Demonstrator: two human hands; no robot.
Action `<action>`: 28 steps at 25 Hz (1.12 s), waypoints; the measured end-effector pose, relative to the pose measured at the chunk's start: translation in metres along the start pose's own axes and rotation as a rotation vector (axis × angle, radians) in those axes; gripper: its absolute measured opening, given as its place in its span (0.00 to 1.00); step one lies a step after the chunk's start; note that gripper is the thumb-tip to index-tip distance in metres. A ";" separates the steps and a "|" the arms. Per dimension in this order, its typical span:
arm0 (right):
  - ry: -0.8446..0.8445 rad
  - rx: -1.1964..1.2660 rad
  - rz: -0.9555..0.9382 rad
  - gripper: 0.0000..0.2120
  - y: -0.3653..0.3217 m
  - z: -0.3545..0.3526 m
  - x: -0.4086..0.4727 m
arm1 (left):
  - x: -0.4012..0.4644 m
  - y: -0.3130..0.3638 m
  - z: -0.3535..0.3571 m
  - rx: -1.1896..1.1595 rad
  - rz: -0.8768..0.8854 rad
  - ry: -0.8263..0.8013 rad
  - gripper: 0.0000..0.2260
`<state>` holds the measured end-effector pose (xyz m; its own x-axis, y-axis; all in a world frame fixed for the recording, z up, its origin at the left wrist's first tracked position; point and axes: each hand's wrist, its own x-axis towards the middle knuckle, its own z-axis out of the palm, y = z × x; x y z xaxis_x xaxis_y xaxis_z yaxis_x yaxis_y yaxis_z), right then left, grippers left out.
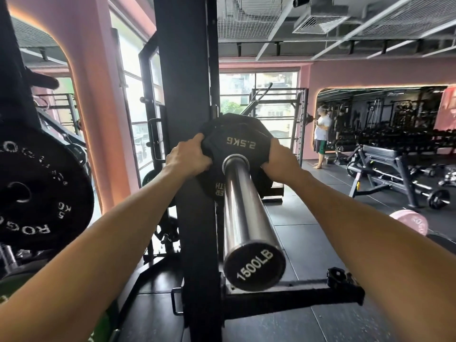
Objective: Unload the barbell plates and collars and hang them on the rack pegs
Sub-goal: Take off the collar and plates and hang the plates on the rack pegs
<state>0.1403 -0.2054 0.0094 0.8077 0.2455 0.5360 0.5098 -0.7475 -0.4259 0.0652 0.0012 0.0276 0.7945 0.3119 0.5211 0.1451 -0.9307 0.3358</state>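
A small black plate marked 2.5KG (240,140) sits on the chrome barbell sleeve (243,206), far up the sleeve near the rack upright (185,95). My left hand (188,157) grips the plate's left edge and my right hand (281,156) grips its right edge. The sleeve points toward me and ends in a black cap marked 1500LB (254,266). Another dark plate shows just behind the 2.5KG one. No collar is visible on the sleeve.
A black 5 KG plate (37,193) hangs on a peg at the left. A rack arm with a black knob (338,277) juts right below the sleeve. A pink plate (410,222) lies at right. A bench (385,161) and a standing person (320,137) are farther back.
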 end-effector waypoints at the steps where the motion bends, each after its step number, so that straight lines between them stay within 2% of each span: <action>1: -0.015 -0.013 0.014 0.22 -0.001 -0.005 -0.010 | -0.008 0.004 -0.004 0.016 0.015 0.037 0.12; 4: -0.023 -0.003 0.018 0.20 -0.005 -0.025 -0.045 | -0.042 0.014 -0.023 0.031 0.062 0.114 0.12; 9: -0.023 -0.004 -0.011 0.19 -0.022 -0.067 -0.117 | -0.120 0.023 -0.059 0.005 0.096 0.146 0.09; 19: -0.108 -0.032 -0.105 0.16 -0.072 -0.170 -0.268 | -0.279 0.054 -0.153 0.022 0.152 0.126 0.12; 24: -0.113 -0.032 -0.155 0.12 -0.129 -0.205 -0.308 | -0.321 0.039 -0.218 0.026 0.129 0.145 0.13; 28: -0.138 -0.005 -0.191 0.14 -0.187 -0.201 -0.326 | -0.346 0.001 -0.264 0.039 0.096 0.155 0.13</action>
<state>-0.2778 -0.2697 0.0605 0.7295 0.4649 0.5017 0.6564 -0.6821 -0.3224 -0.3653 -0.0577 0.0548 0.7058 0.2444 0.6650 0.0983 -0.9633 0.2496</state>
